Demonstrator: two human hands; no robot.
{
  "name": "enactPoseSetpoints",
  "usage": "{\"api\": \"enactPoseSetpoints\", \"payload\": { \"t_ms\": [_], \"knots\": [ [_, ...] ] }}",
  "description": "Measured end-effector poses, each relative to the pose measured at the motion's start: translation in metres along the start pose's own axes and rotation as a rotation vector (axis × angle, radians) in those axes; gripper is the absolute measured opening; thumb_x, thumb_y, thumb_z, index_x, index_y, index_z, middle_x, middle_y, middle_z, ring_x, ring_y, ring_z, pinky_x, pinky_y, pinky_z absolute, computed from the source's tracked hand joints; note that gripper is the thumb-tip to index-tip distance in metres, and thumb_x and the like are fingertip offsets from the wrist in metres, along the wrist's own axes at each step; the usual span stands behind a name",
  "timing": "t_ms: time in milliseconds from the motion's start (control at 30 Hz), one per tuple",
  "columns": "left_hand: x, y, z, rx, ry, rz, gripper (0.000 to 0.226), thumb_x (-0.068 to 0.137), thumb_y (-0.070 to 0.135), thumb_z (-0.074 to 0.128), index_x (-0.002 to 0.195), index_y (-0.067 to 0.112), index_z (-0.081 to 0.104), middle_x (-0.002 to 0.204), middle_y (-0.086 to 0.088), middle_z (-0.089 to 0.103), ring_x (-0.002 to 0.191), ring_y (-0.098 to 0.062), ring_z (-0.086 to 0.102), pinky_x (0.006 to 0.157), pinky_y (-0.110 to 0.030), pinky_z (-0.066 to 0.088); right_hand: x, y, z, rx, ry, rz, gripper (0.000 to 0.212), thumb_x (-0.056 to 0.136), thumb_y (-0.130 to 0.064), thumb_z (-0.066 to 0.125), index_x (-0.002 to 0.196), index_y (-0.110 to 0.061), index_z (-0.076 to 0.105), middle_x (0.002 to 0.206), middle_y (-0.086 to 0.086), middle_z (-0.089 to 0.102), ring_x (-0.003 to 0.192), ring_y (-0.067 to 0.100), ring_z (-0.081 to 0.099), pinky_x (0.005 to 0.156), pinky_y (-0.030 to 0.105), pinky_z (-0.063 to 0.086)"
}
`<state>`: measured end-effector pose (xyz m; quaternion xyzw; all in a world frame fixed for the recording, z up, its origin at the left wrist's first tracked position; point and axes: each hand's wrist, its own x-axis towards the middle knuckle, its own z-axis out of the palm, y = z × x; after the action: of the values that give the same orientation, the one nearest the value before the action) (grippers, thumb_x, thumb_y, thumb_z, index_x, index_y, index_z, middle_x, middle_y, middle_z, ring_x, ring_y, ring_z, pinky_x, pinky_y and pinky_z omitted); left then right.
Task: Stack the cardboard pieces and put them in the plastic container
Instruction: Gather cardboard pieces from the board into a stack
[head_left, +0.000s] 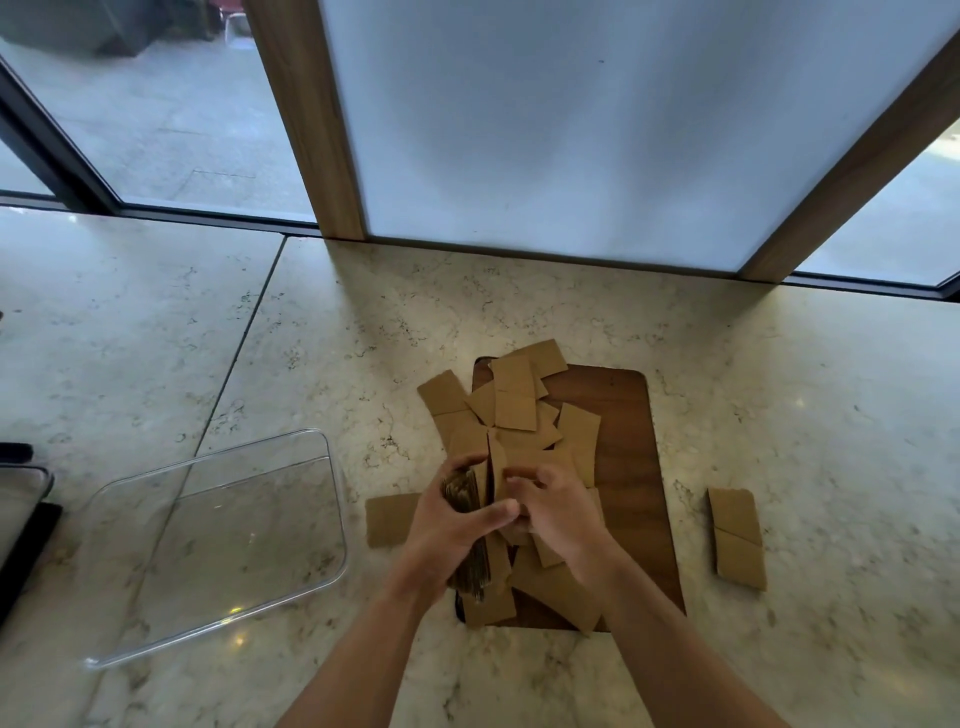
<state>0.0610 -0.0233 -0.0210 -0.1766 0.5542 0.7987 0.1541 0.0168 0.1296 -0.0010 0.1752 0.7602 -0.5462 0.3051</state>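
Several brown cardboard pieces (515, 400) lie scattered over a dark wooden board (628, 415) on the marble counter. My left hand (452, 525) grips a stack of cardboard pieces (462, 491) held on edge above the board's near left part. My right hand (558, 512) pinches a single cardboard piece (497, 467) against the right face of that stack. A clear plastic container (218, 545) stands to the left with nothing inside. One loose piece (390, 519) lies on the counter between container and board. Another creased piece (737, 538) lies to the right of the board.
A marble counter (779, 364) runs to a window wall with a wood-framed white panel (571, 130) at the back. Dark trays (23, 514) sit at the far left edge.
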Motion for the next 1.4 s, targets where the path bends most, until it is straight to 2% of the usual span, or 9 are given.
{"api": "enactPoseSetpoints", "payload": {
  "t_ms": [133, 233, 300, 400, 533, 933, 1100, 1267, 1400],
  "knots": [
    [-0.013, 0.001, -0.006, 0.062, -0.060, -0.015, 0.069, 0.054, 0.041, 0.103, 0.113, 0.052, 0.070, 0.110, 0.009, 0.080, 0.101, -0.010, 0.077, 0.079, -0.028, 0.064, -0.011, 0.008, -0.016, 0.373, -0.149, 0.066, 0.029, 0.104, -0.026, 0.053, 0.117, -0.007, 0.071, 0.110, 0.016, 0.077, 0.100, 0.028, 0.076, 0.083, 0.041, 0.063],
    [-0.018, -0.001, 0.000, 0.178, -0.107, -0.022, 0.066, 0.063, 0.029, 0.101, 0.117, 0.051, 0.069, 0.117, 0.007, 0.074, 0.103, -0.001, 0.073, 0.078, -0.018, 0.060, -0.022, 0.013, -0.011, 0.178, -0.152, 0.026, 0.035, 0.101, -0.039, 0.058, 0.114, -0.009, 0.070, 0.102, 0.015, 0.077, 0.088, 0.022, 0.076, 0.081, 0.040, 0.061],
    [-0.019, -0.003, 0.001, 0.155, -0.114, -0.020, 0.068, 0.065, 0.025, 0.099, 0.124, 0.044, 0.069, 0.126, 0.000, 0.070, 0.105, -0.007, 0.074, 0.080, -0.022, 0.061, -0.024, 0.017, -0.007, 0.109, -0.107, 0.017, 0.029, 0.101, -0.034, 0.059, 0.111, -0.010, 0.070, 0.099, 0.017, 0.075, 0.081, 0.023, 0.073, 0.078, 0.044, 0.059],
    [-0.022, -0.003, -0.005, -0.036, -0.041, -0.075, 0.069, 0.069, 0.026, 0.094, 0.131, 0.026, 0.065, 0.117, -0.018, 0.075, 0.101, -0.030, 0.077, 0.080, -0.037, 0.064, -0.026, 0.023, -0.014, 0.399, -0.084, 0.028, 0.024, 0.105, -0.024, 0.052, 0.118, -0.010, 0.067, 0.111, 0.018, 0.076, 0.103, 0.035, 0.073, 0.097, 0.055, 0.056],
    [-0.022, -0.002, -0.014, -0.270, 0.045, -0.084, 0.070, 0.077, 0.021, 0.089, 0.139, 0.019, 0.057, 0.111, -0.023, 0.073, 0.097, -0.036, 0.074, 0.081, -0.050, 0.063, -0.027, 0.028, -0.026, 0.706, -0.132, -0.011, 0.030, 0.104, -0.013, 0.053, 0.130, 0.000, 0.057, 0.118, 0.024, 0.073, 0.107, 0.040, 0.072, 0.083, 0.046, 0.062],
    [-0.022, 0.003, -0.009, -0.498, -0.034, -0.060, 0.063, 0.082, 0.023, 0.083, 0.140, 0.028, 0.059, 0.115, -0.025, 0.072, 0.099, -0.038, 0.074, 0.083, -0.056, 0.061, -0.040, 0.028, -0.024, 0.509, -0.175, -0.150, 0.047, 0.074, -0.020, 0.088, 0.115, -0.005, 0.071, 0.108, 0.022, 0.076, 0.094, 0.033, 0.077, 0.073, 0.038, 0.062],
    [-0.026, 0.002, -0.008, -0.451, -0.025, -0.104, 0.069, 0.077, 0.032, 0.086, 0.141, 0.027, 0.059, 0.132, -0.022, 0.072, 0.115, -0.045, 0.072, 0.080, -0.058, 0.063, -0.043, 0.029, -0.016, 0.404, -0.066, -0.105, 0.038, 0.089, -0.039, 0.073, 0.113, -0.010, 0.073, 0.097, 0.017, 0.079, 0.080, 0.030, 0.077, 0.060, 0.036, 0.061],
    [-0.028, 0.003, -0.006, -0.420, -0.011, -0.104, 0.065, 0.085, 0.037, 0.080, 0.144, 0.021, 0.057, 0.131, -0.021, 0.073, 0.117, -0.043, 0.072, 0.082, -0.055, 0.064, -0.039, 0.030, -0.009, 0.314, -0.068, -0.082, 0.049, 0.097, -0.037, 0.067, 0.135, -0.007, 0.062, 0.121, 0.011, 0.074, 0.113, 0.028, 0.070, 0.103, 0.050, 0.053],
    [-0.028, 0.005, -0.004, -0.407, 0.008, -0.097, 0.053, 0.090, 0.039, 0.074, 0.139, 0.024, 0.061, 0.131, -0.019, 0.073, 0.116, -0.042, 0.072, 0.085, -0.057, 0.064, -0.037, 0.028, -0.010, 0.353, -0.125, -0.058, 0.028, 0.101, -0.027, 0.061, 0.125, -0.013, 0.068, 0.111, 0.009, 0.078, 0.106, 0.028, 0.074, 0.098, 0.049, 0.056]
  ]
}}
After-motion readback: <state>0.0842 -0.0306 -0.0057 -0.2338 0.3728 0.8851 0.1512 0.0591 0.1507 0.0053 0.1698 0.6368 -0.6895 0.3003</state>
